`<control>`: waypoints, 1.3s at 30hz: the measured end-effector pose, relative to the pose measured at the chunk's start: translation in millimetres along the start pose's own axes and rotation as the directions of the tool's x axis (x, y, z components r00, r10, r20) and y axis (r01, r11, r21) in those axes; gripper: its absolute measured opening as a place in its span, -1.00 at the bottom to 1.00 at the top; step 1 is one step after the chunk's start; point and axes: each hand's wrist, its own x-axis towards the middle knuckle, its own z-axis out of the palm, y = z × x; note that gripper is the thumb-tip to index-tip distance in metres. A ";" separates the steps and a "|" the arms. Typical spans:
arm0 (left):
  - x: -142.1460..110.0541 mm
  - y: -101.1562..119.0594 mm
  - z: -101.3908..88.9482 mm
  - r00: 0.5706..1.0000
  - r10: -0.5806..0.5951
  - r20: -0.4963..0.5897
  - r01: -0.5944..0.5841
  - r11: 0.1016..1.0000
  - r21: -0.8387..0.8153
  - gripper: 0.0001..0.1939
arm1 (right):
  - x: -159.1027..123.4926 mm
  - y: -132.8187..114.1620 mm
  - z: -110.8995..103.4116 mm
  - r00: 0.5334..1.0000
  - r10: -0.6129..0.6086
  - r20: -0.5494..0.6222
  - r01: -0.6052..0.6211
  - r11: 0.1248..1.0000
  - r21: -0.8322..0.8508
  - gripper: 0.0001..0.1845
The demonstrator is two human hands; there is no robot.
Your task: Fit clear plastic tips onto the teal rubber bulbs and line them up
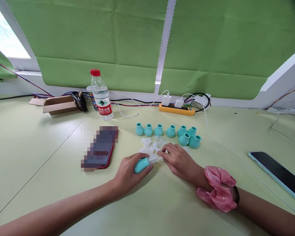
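Observation:
My left hand (pixel 131 168) is closed around a teal rubber squeeze bulb (pixel 140 165), which lies tilted with a clear plastic tube (pixel 153 159) fitted into its neck and pointing right. At the tube's far end, the fingers of my right hand (pixel 177 160) are bent and pinched together; what they grip there is small, whitish and mostly hidden. Just beyond both hands lies a loose pile of translucent white plastic pieces (pixel 147 141), with a short clear tube (pixel 159 138) beside it. Several more teal bulbs (pixel 170 131) stand behind the pile, open necks upward.
A phone (pixel 100 147) with a red case lies to the left, and another phone (pixel 280 173) to the right. Farther back are a water bottle (pixel 102 98), an open cardboard box (pixel 60 105) and an orange power strip (pixel 177 109). A white cable (pixel 226 149) crosses the right side.

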 end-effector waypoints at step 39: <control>-3.5 -7.9 5.5 0.935 0.321 -0.152 -0.326 0.945 -0.010 -0.79 | 5.8 -8.7 -25.7 0.927 0.302 0.221 -0.282 0.176 0.943 -0.84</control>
